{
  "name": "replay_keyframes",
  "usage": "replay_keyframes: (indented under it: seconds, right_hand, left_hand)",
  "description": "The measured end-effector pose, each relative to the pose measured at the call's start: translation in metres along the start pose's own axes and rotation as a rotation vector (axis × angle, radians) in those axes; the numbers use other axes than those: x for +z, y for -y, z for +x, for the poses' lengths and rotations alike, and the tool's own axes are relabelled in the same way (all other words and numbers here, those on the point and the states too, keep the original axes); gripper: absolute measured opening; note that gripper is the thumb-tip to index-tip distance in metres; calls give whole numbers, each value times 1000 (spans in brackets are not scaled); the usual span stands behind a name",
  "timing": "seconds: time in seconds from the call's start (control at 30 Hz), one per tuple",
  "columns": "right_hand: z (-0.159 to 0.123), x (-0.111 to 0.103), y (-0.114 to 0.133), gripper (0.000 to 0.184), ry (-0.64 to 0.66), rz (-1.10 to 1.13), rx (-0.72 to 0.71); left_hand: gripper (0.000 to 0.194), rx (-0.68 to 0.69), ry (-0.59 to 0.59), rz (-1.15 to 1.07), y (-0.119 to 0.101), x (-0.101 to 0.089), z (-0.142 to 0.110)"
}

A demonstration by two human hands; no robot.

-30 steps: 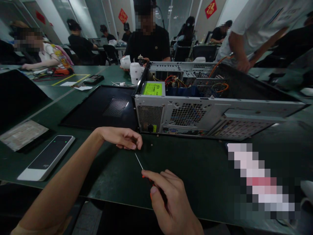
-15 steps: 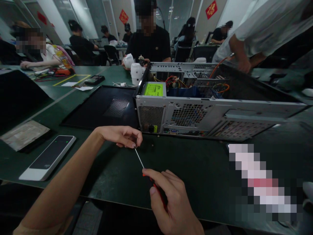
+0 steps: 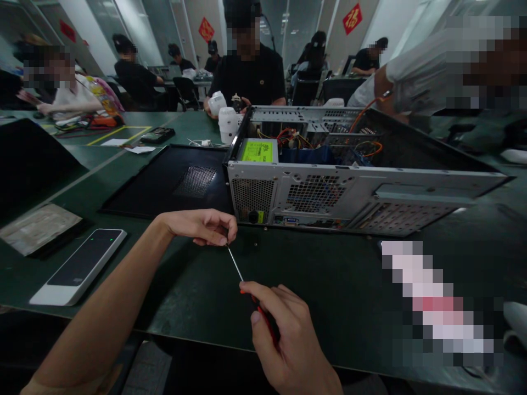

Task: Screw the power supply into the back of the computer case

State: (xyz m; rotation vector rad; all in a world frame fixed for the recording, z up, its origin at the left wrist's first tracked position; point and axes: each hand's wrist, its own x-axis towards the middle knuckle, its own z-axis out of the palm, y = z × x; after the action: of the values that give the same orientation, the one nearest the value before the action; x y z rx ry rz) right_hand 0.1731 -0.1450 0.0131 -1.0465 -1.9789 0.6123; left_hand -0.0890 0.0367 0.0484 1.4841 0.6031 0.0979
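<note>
My right hand (image 3: 288, 329) is wrapped around the red and black handle of a screwdriver (image 3: 235, 264), its metal shaft slanting up and away to the left. At the shaft's far end, my left hand (image 3: 209, 226) is closed in a pinch; whatever tiny thing sits between thumb and fingers is too small to make out. Just beyond both hands lies an opened computer case (image 3: 362, 184) on its side, its rear panel facing me. A small screw-like bit (image 3: 255, 244) lies on the table right of my left fingertips.
A black side panel (image 3: 156, 181) lies left of the case. Nearer, a white device with a dark top (image 3: 84, 263) and a metal hard drive (image 3: 41, 227) rest on the green table (image 3: 197, 307). A blurred-out object (image 3: 436, 296) is at right. Across the table, a person (image 3: 249, 71) handles white parts.
Both hands and the screwdriver hold almost the same pose. The view has shifted slightly. At the right, the person in the light top has leaned lower behind the case.
</note>
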Motion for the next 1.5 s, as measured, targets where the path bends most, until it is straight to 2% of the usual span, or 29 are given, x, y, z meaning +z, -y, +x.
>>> replay_keyframes:
  seconds: [0.2, 0.6, 0.7, 0.83, 0.93, 1.03, 1.13, 1.2, 1.23, 1.33, 1.5]
  right_hand:
    - [0, 1, 1, 38, -2, -13, -19]
    - [1, 5, 2, 39, -6, -17, 36]
    - [2, 4, 3, 39, 2, 47, 103]
    - [4, 10, 7, 49, -1, 151, 196]
    - [10, 17, 12, 45, -52, 208, 142]
    - [16, 19, 17, 38, 11, 266, 89]
    - [20, 12, 22, 61, 115, 243, 89]
    - [22, 5, 25, 78, 202, 219, 29]
    - [25, 0, 27, 76, 248, 216, -20]
    - [34, -11, 33, 53, 315, 228, -171]
    - [44, -19, 41, 54, 314, 139, -251]
  left_hand:
    - [25, -3, 1, 10, -1, 3, 0]
    - [28, 3, -58, 15, -7, 6, 0]
    - [28, 49, -104, 8, -8, 7, -1]
    - [30, 197, -198, -71, -15, 9, -6]
    - [29, 276, -259, -203, -25, 15, -10]
    - [33, 278, -287, -258, -34, 20, -13]
    - [36, 275, -314, -246, -39, 23, -13]
    - [37, 278, -311, -234, -39, 22, -11]
    - [36, 277, -301, -232, -38, 22, -10]
    - [32, 277, -260, -246, -35, 21, -6]
    - [29, 380, -243, -334, -29, 20, -3]
